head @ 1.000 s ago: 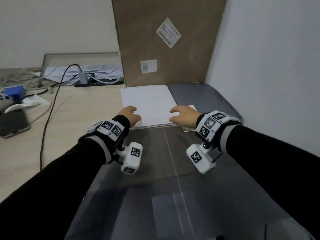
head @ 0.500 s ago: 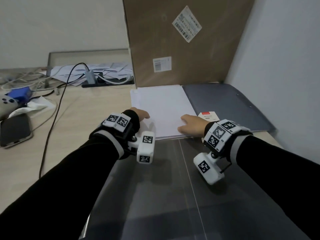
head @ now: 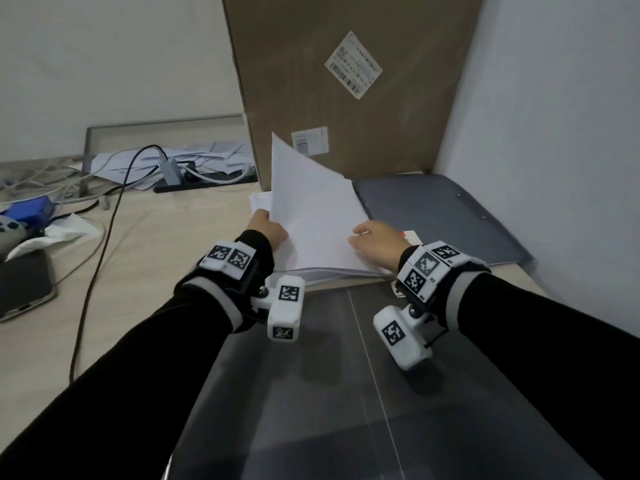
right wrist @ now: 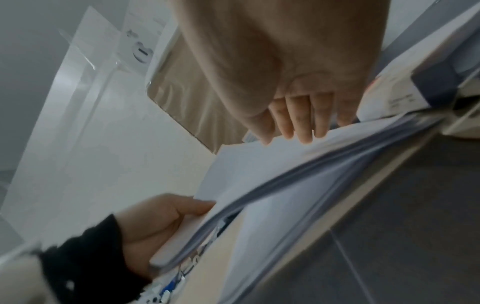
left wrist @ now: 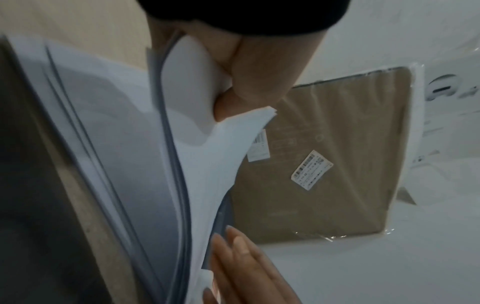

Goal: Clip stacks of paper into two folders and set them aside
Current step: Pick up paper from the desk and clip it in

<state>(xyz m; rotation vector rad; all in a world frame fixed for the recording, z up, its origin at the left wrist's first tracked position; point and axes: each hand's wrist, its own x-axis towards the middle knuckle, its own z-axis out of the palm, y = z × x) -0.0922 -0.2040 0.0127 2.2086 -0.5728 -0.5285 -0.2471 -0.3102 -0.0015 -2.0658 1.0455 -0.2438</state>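
A stack of white paper lies on the desk between a grey folder at the right and a dark open folder under my wrists. My left hand grips the stack's left edge, thumb on top, and the upper sheets stand raised and tilted toward the right. My right hand rests on the sheets' right side with straight fingers. In the right wrist view these fingers lie on the raised paper, and the left hand holds its edge. More sheets stay flat beneath.
A tall brown cardboard box leans on the wall behind the paper. A small red-and-white box lies by my right hand. Left of me are a power strip with cables, a phone and crumpled tissue. A white wall bounds the right.
The paper lay flat with both hands at its near edge. Now the left hand has lifted the upper sheets, which tilt up on the left side.
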